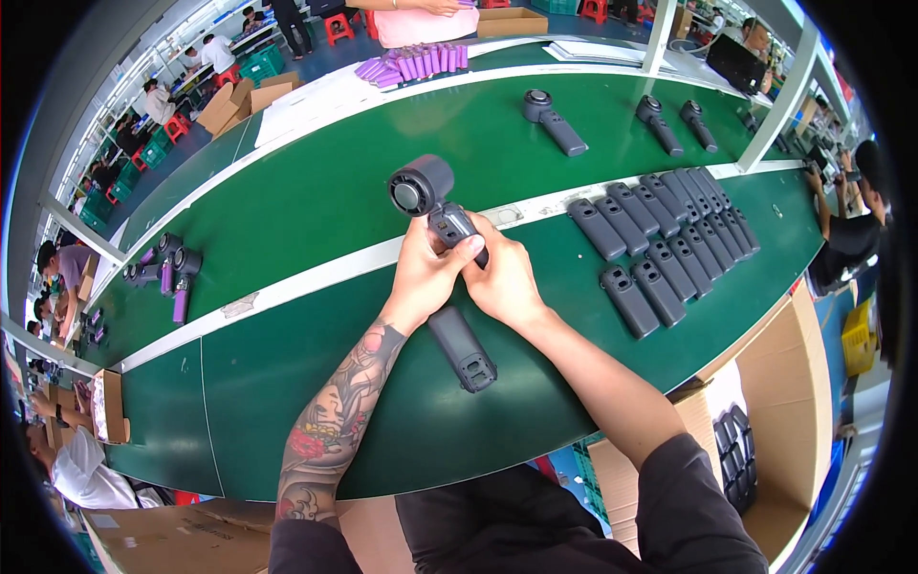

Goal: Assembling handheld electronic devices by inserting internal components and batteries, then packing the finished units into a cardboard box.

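Observation:
Both of my hands grip a dark grey handheld fan [422, 186] above the green table. Its round head points up and to the left, tilted. My left hand [426, 273] is wrapped round the handle from the left, and my right hand [504, 275] closes on the handle's lower end. Fingers cover much of that handle. Just below the hands, a loose dark grey handle casing [457, 342] lies on the table, its end with small openings towards me. Several similar handle casings [631, 301] are lined up in rows to the right.
A white strip [287, 284] separates the near table from a green conveyor belt [316, 201]. On the belt lie fans [555, 124] and, at left, fan heads with purple cells [180, 277]. More purple cells [421, 63] are piled beyond. A cardboard box [779, 411] stands at lower right.

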Demonstrator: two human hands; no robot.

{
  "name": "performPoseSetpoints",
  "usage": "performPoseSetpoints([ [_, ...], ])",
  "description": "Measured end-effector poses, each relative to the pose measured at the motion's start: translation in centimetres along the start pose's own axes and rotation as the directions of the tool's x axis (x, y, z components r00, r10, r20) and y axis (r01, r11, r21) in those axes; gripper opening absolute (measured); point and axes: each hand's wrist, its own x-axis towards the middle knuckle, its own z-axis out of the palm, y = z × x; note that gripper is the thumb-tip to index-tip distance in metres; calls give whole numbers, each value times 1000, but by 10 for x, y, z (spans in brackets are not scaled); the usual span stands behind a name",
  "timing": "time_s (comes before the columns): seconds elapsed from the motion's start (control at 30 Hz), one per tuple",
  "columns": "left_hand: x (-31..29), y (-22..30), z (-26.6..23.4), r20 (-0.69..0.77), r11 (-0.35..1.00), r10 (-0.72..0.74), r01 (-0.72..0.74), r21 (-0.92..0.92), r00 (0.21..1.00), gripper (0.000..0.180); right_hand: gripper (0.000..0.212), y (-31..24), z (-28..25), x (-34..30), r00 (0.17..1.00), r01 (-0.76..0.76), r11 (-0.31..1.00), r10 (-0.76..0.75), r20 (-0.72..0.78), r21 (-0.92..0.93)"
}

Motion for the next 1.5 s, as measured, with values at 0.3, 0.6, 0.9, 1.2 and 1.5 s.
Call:
performPoseSetpoints([
  [0.3, 5, 11, -25, -119, 993, -118, 113, -44, 986, 34, 31, 7, -29, 9, 906, -422, 393, 156, 393, 817],
  [0.6, 11, -6, -58, -281, 999, -34, 44, 28, 959, 40, 23, 27, -34, 12, 903, -404, 337, 297, 311, 851],
  [0.9, 12, -7, -68, -238, 982, -40, 82, 169, 970, 37, 33, 48, -57, 22, 856, -482, 357, -2, 516, 800],
  [1.2, 7, -3, -71, -234, 955, -100, 159, 250, 967, 37, 23, 55, -49, 31, 840, -508, 390, 28, 542, 768],
  [1.5, 4, 1, -69, -261, 957, -75, 143, 251, 962, 34, 36, 44, -46, 21, 879, -435, 543, 85, 469, 718],
])
